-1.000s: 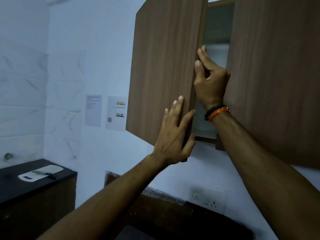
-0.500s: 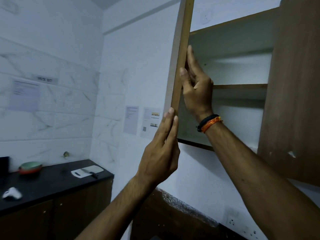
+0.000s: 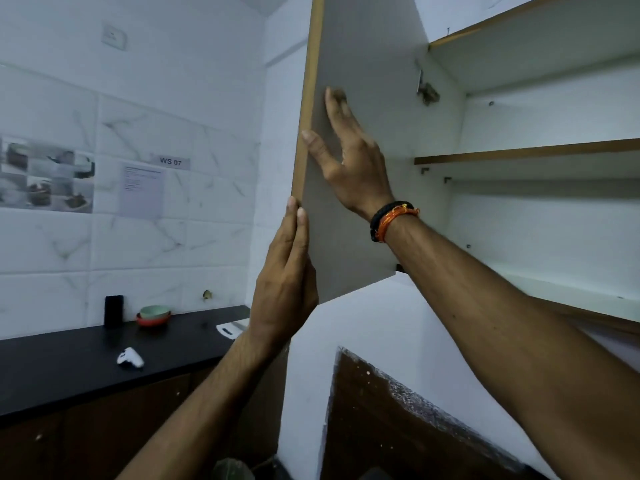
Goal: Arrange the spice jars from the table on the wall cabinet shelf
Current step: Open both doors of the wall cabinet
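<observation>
The wall cabinet's left door [image 3: 360, 57] stands swung wide, its pale inner face toward me. My right hand [image 3: 346, 157] lies flat with straight fingers against that inner face, thumb near the wooden edge. My left hand [image 3: 285, 278] presses with straight fingers on the door's lower front edge from outside. Inside the cabinet a wooden-edged shelf [image 3: 526, 152] and the bottom board [image 3: 571, 289] show bare white surfaces. No spice jars are in view.
A black counter [image 3: 86, 365] runs along the tiled wall at left, with stacked bowls [image 3: 154, 315], a dark upright object [image 3: 113, 310], a white gadget [image 3: 130, 358] and a cutting board [image 3: 232, 329]. A door hinge [image 3: 427, 91] sits inside the cabinet.
The door has swung from nearly closed to wide, exposing the shelves. My right hand moved from gripping the door's edge to lying flat on its inner face. The view turned left.
</observation>
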`<state>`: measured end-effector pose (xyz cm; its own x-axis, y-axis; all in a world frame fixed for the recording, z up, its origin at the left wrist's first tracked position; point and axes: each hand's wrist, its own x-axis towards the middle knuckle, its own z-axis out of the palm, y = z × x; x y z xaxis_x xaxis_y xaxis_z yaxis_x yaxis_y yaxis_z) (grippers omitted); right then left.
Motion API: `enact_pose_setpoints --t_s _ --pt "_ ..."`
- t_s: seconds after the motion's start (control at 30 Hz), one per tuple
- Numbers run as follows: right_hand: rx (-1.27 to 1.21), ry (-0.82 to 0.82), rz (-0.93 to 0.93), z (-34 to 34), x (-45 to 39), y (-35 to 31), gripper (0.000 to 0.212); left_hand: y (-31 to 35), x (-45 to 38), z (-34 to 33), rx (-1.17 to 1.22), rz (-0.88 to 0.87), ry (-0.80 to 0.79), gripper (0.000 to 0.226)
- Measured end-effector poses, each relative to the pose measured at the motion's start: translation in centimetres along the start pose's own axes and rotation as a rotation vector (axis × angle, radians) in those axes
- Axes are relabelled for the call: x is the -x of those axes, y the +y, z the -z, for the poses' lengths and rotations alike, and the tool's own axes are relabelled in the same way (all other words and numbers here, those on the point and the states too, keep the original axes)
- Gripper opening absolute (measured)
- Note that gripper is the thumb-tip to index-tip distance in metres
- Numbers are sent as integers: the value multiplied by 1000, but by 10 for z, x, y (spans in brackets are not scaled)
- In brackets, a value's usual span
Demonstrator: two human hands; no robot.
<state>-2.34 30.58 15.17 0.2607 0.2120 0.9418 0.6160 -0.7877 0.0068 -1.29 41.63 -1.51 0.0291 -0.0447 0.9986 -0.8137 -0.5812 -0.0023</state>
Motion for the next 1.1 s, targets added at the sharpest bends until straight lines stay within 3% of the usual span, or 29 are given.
enact_pose_setpoints --t_s 0.5,0.63,1.1 --pt "246 -262 -5 -110 -12 46 69 -126 3 3 -185 112 -125 64" --pt "327 -270 -9 -126 -6 55 71 -151 4 7 -230 75 -186 67" --pt "359 -314 -8 -132 -1 89 74 -165 12 -21 -505 47 -220 68"
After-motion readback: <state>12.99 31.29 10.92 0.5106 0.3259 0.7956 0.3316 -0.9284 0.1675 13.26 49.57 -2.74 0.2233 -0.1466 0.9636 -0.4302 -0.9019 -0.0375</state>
